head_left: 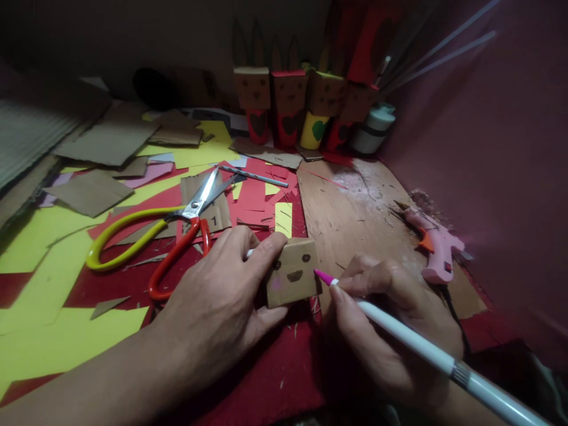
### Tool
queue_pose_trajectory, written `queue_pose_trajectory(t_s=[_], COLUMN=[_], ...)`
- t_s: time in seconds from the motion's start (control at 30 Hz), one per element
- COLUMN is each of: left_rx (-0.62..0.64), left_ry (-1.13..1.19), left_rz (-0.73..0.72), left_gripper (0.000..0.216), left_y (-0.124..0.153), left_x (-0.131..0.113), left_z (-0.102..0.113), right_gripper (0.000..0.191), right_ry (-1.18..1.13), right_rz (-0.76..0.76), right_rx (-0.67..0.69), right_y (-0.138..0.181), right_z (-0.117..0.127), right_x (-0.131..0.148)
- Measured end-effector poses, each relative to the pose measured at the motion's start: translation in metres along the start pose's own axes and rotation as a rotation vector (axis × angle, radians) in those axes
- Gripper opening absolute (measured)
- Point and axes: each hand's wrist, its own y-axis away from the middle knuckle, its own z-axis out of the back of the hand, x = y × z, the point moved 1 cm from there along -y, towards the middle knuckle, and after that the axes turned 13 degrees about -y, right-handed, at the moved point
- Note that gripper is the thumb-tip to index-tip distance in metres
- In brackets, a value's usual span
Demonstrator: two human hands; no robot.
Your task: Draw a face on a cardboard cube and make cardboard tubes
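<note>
My left hand (222, 299) grips a small brown cardboard piece (293, 273) by its left edge, thumb below and fingers on top. A drawn face with two eyes and a mouth shows on the piece, plus a faint pink spot at its left cheek. My right hand (390, 319) is closed round a white marker pen (412, 340). The pen's pink tip rests just at the right edge of the cardboard piece. Both hands lie over red felt (275, 367).
Scissors (177, 228) with one yellow and one red handle lie left of the hands on yellow and red paper scraps. A pink glue gun (437, 248) lies at the right on bare wood. Several finished cardboard bunny figures (288, 106) stand at the back beside a white jar (375, 127).
</note>
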Motion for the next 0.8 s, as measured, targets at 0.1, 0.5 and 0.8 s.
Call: queue_pose_trajectory(t_s=[0.1,0.5,0.8], left_rx=[0.026,-0.008,0.015], left_ry=[0.015,0.017,0.008], left_rz=[0.006,-0.016,0.001], left_gripper=[0.046,0.045,0.049], left_y=[-0.001,0.000,0.001], left_x=[-0.001,-0.001,0.000], left_z=[0.001,0.001,0.001], right_gripper=[0.014,0.016,0.014], right_ry=[-0.004,0.003,0.002], right_rz=[0.011,0.009,0.040], right_rx=[-0.003,0.057,-0.005], right_y=[0.000,-0.005,-0.001], right_z=[0.000,0.000,-0.001], right_x=[-0.001,0.007,-0.002])
